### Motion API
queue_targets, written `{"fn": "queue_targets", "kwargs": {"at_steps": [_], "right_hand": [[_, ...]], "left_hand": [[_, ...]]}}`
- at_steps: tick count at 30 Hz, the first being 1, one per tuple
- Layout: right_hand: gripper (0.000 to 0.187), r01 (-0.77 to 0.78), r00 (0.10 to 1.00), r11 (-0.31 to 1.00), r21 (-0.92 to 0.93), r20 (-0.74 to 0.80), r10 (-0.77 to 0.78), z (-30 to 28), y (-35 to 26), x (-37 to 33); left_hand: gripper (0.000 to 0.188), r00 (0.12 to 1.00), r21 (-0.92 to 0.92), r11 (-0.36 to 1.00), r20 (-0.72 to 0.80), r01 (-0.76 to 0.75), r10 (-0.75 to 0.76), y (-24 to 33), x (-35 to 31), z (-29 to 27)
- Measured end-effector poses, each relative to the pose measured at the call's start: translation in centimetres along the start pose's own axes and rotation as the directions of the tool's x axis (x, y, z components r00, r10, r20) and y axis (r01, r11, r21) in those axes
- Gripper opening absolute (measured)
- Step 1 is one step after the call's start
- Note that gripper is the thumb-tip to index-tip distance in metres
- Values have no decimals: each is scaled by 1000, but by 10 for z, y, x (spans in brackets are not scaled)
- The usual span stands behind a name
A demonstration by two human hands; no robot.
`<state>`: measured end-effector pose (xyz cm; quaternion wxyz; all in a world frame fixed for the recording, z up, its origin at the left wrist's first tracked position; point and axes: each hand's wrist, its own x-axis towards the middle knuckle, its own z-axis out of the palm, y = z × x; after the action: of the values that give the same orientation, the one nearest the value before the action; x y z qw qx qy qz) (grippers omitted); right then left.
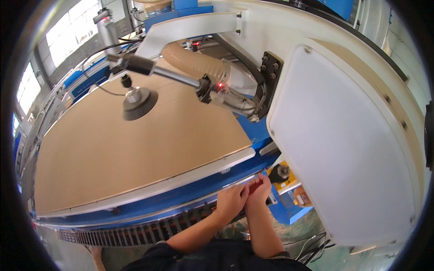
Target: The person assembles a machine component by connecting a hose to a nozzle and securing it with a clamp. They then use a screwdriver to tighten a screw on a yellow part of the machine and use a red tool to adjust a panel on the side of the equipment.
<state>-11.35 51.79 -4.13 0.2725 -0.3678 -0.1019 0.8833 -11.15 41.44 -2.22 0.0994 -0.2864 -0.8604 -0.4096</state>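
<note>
My left hand [231, 200] and my right hand [259, 190] are drawn together at the front edge of a machine table, both with curled fingers. The left one's fingertips press against the cupped right one. Anything between them is hidden. Just right of them is a black tool holder [281, 172] with a metal end, beside a yellow part [289, 178]. Beyond my hands a large brown board [149, 153] lies flat on the table. A dark round suction cup [140, 104] sits over the board's far part.
A white machine housing [343, 144] stands close on my right. A metal cylinder [176, 77] and a ribbed beige hose [194, 61] reach out above the board. Along the table's front runs a black cable chain [140, 233]. Loose cables [316, 246] lie on the floor.
</note>
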Motion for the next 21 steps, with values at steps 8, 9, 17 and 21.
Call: {"fn": "queue_targets", "kwargs": {"at_steps": [8, 9, 17, 21], "right_hand": [[25, 11, 1000, 995, -99, -27, -14, -7, -2, 10], [23, -13, 998, 998, -68, -58, 9, -2, -4, 10], [23, -27, 999, 999, 36, 42, 26, 3, 1, 12], [21, -26, 994, 998, 48, 103, 21, -5, 4, 15]], "left_hand": [[27, 998, -72, 996, -20, -59, 57, -4, 2, 1], [27, 998, -75, 995, -43, -58, 55, -4, -2, 2], [29, 989, -2, 998, -133, -63, 62, -9, 5, 6], [26, 990, 23, 997, -114, -76, 78, -12, 6, 9]]}}
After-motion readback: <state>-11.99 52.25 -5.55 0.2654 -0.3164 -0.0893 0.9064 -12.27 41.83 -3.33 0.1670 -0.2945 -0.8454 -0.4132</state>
